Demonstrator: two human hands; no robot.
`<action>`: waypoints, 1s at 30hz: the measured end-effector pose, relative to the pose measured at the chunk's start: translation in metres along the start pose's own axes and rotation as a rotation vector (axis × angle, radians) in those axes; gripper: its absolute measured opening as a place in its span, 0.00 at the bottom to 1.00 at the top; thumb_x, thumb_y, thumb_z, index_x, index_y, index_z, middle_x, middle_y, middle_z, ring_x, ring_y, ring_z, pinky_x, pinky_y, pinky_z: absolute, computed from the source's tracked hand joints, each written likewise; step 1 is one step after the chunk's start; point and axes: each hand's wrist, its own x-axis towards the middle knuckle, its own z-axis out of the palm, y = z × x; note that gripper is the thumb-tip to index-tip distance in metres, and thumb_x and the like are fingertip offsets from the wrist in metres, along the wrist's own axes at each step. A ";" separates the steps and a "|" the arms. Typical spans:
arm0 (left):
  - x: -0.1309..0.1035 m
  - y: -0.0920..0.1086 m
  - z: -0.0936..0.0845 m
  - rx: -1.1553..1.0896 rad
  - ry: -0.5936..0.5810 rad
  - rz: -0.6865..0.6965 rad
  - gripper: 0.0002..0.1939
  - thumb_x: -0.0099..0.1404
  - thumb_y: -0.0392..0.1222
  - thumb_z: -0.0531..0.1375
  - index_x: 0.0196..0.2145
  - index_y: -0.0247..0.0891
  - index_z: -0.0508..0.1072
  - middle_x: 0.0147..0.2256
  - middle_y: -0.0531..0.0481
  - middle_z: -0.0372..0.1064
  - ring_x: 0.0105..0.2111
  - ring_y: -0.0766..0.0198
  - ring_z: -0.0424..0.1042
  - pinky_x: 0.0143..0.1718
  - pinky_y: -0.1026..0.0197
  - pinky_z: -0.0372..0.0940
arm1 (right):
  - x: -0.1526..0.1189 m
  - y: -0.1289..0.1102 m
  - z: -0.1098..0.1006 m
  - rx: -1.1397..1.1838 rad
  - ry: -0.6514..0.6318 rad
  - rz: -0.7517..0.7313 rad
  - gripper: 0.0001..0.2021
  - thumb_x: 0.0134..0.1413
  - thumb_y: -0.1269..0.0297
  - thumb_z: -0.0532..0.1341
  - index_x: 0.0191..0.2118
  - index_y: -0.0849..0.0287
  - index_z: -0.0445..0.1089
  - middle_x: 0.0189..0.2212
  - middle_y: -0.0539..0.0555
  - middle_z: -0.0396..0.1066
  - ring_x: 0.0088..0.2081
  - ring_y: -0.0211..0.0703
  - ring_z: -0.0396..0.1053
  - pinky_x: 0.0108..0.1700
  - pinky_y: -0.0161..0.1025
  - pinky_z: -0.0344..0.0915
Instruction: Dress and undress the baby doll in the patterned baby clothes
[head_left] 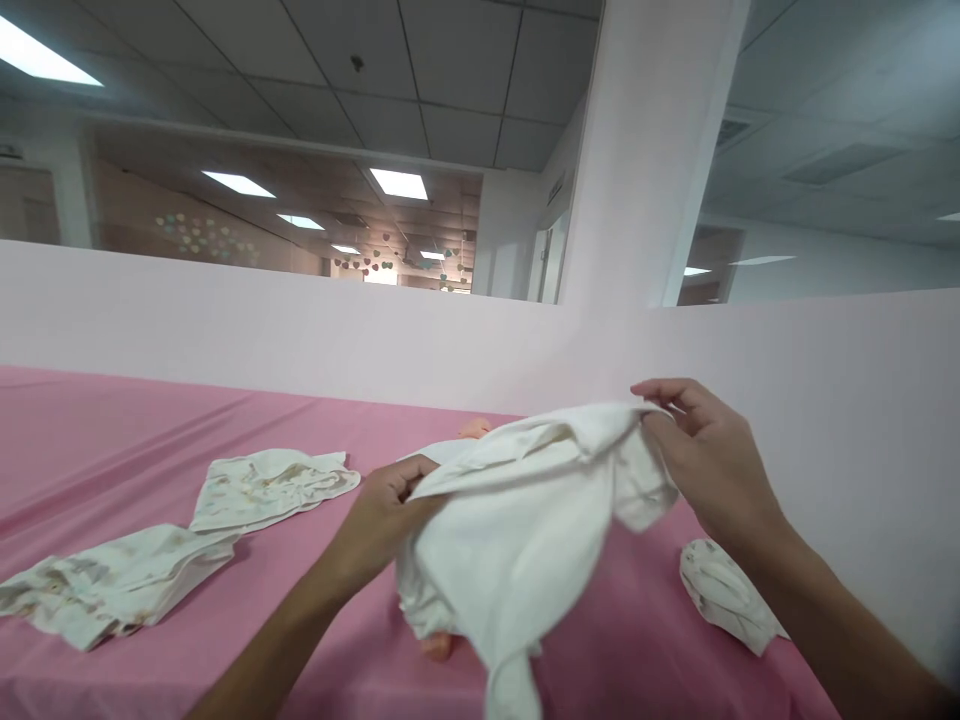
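Observation:
A white piece of baby clothing (517,540) hangs stretched between my two hands, its lower part drooping toward the pink cloth. My left hand (394,495) is closed on its left edge, thumb above the fabric. At the upper right corner, my right hand (694,430) pinches the cloth between thumb and fingers. Behind and under the garment lies what looks like a doll, mostly hidden. One skin-coloured part of the doll (474,428) shows above the cloth, and another bit peeks out below it.
Pink cloth (300,600) covers the surface. Printed white baby clothes (270,485) lie on the left, with another printed garment (112,580) nearer me. A small folded printed cloth (727,595) rests by my right forearm. A white wall (300,325) with windows stands behind.

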 end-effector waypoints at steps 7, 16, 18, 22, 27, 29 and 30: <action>-0.007 0.033 -0.015 0.162 -0.208 0.034 0.08 0.61 0.45 0.59 0.36 0.41 0.76 0.37 0.52 0.74 0.37 0.61 0.72 0.35 0.65 0.64 | -0.024 0.013 0.018 -0.105 -0.529 0.009 0.18 0.56 0.60 0.57 0.53 0.52 0.69 0.52 0.55 0.69 0.52 0.50 0.67 0.53 0.48 0.65; -0.018 0.040 -0.006 0.262 -0.447 0.018 0.14 0.56 0.35 0.55 0.38 0.43 0.75 0.37 0.55 0.72 0.34 0.65 0.69 0.33 0.67 0.60 | -0.072 -0.024 0.056 0.149 -1.072 -0.002 0.09 0.52 0.70 0.58 0.38 0.57 0.72 0.34 0.48 0.72 0.35 0.37 0.66 0.34 0.33 0.60; -0.020 0.041 -0.011 0.317 -0.481 0.007 0.15 0.57 0.36 0.56 0.41 0.44 0.74 0.38 0.55 0.71 0.33 0.65 0.67 0.31 0.67 0.58 | -0.073 -0.021 0.055 0.151 -1.022 0.049 0.09 0.54 0.70 0.55 0.37 0.57 0.72 0.32 0.48 0.70 0.32 0.35 0.63 0.31 0.32 0.57; -0.021 0.038 -0.018 0.383 -0.625 -0.020 0.12 0.54 0.42 0.63 0.39 0.41 0.72 0.37 0.54 0.68 0.34 0.65 0.64 0.31 0.67 0.57 | -0.069 -0.024 0.050 0.235 -0.904 0.154 0.08 0.58 0.67 0.55 0.39 0.56 0.71 0.35 0.50 0.71 0.34 0.37 0.65 0.33 0.33 0.58; -0.018 0.023 -0.016 -0.046 -0.703 0.011 0.18 0.50 0.47 0.69 0.32 0.38 0.66 0.35 0.53 0.66 0.37 0.64 0.65 0.39 0.64 0.61 | -0.062 -0.040 0.046 0.280 -0.839 0.212 0.08 0.59 0.61 0.55 0.39 0.54 0.71 0.33 0.50 0.71 0.30 0.37 0.65 0.29 0.33 0.58; -0.018 0.017 -0.017 -0.262 -0.753 -0.014 0.22 0.47 0.47 0.72 0.33 0.37 0.65 0.33 0.52 0.67 0.35 0.64 0.67 0.37 0.64 0.62 | -0.060 -0.045 0.044 0.258 -0.806 0.197 0.09 0.60 0.60 0.56 0.39 0.54 0.72 0.34 0.50 0.71 0.31 0.37 0.65 0.30 0.33 0.59; -0.019 0.016 -0.018 -0.322 -0.730 -0.042 0.22 0.49 0.48 0.71 0.32 0.36 0.65 0.31 0.52 0.67 0.33 0.65 0.67 0.34 0.65 0.62 | -0.059 -0.046 0.043 0.241 -0.796 0.190 0.09 0.59 0.58 0.57 0.39 0.54 0.72 0.34 0.50 0.71 0.31 0.37 0.66 0.30 0.33 0.59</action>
